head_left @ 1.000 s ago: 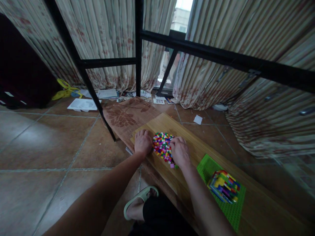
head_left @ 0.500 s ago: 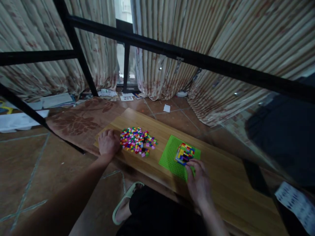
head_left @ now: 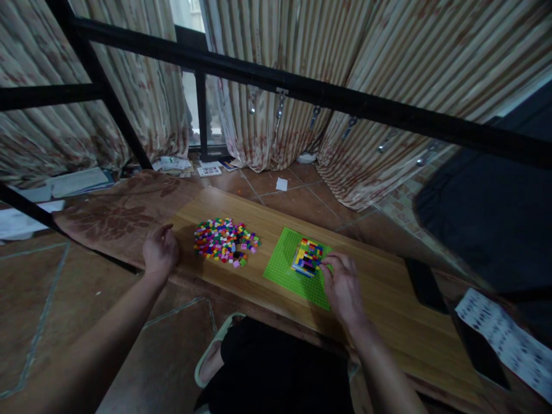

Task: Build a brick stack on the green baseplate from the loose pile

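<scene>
The person's right hand (head_left: 342,286) is pinching down at the near edge of the multicoloured block stack (head_left: 307,257) on the green baseplate (head_left: 288,270), seemingly holding a small brick, though blur hides it. Pressing off-centre risks toppling the stack. Farther left, the left hand (head_left: 160,251) is hanging loosely curled and empty, beside the loose brick pile (head_left: 223,241) on the wooden board (head_left: 388,299).

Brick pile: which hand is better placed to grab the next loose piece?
Left, probably. The left hand sits at the board's end right beside the brick pile, loosely curled and apparently empty. The right hand is over the green baseplate, fingertips at the stacked block build, farther from the pile.
</scene>
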`<state>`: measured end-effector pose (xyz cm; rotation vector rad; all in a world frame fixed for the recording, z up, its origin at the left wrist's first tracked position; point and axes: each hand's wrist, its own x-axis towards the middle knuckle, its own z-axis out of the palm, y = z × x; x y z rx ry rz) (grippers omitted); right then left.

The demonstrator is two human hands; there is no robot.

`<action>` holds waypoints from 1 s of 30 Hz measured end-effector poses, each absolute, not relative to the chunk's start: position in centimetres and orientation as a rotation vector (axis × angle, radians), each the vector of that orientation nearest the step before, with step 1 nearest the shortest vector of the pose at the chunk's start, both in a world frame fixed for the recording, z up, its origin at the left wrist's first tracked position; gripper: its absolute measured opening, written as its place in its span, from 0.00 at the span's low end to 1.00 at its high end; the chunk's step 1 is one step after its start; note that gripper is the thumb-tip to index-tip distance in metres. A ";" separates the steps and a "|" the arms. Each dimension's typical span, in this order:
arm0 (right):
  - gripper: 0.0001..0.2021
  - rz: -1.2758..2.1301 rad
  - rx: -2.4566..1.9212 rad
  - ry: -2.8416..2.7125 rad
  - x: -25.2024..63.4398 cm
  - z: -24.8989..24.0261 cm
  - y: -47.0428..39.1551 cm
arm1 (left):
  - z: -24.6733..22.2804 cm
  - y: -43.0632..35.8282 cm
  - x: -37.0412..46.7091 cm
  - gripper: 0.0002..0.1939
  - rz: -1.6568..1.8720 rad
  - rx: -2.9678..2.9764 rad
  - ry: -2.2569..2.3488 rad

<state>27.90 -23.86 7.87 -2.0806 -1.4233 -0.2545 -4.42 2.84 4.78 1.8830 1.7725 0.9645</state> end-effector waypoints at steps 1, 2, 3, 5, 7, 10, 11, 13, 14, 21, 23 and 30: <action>0.08 -0.256 -2.079 -1.430 27.9 7.7 -23.8 | 5.1 2.0 -4.0 0.19 1.016 1.856 1.776; 0.08 -0.257 -2.076 -1.437 27.9 7.6 -23.7 | 5.3 1.0 -3.4 0.18 1.080 1.835 1.751; 0.08 -0.259 -2.072 -1.444 27.8 7.5 -23.6 | 5.5 -0.2 -2.5 0.18 1.131 1.836 1.687; 0.08 -0.261 -2.072 -1.461 27.7 7.1 -23.4 | 5.5 -3.1 -0.2 0.17 1.131 1.901 1.448; 0.08 -0.270 -2.083 -1.479 27.5 6.8 -23.2 | 5.3 -6.0 2.7 0.16 1.107 1.942 1.192; 0.08 -0.316 -2.113 -1.488 27.3 6.2 -22.9 | 5.2 -9.6 7.0 0.13 1.025 1.965 0.947; 0.08 -0.337 -2.126 -1.487 27.2 6.1 -22.9 | 5.2 -10.5 8.3 0.14 1.006 1.959 0.914; 0.07 -0.380 -2.152 -1.482 27.2 6.0 -22.9 | 5.7 -11.6 10.5 0.14 0.926 1.947 0.861; 0.07 -0.396 -2.166 -1.483 27.1 6.0 -22.9 | 5.9 -11.9 11.5 0.14 0.890 1.936 0.845; 0.09 -0.435 -2.229 -1.514 26.9 6.6 -22.9 | 7.0 -12.9 15.5 0.18 0.703 1.881 0.854; 0.08 -0.424 -2.224 -1.516 26.9 6.6 -22.9 | 6.9 -13.0 16.1 0.19 0.691 1.877 0.862; 0.09 -0.369 -2.131 -1.391 27.1 6.3 -24.0 | 5.9 -13.0 17.5 0.22 0.657 1.864 0.912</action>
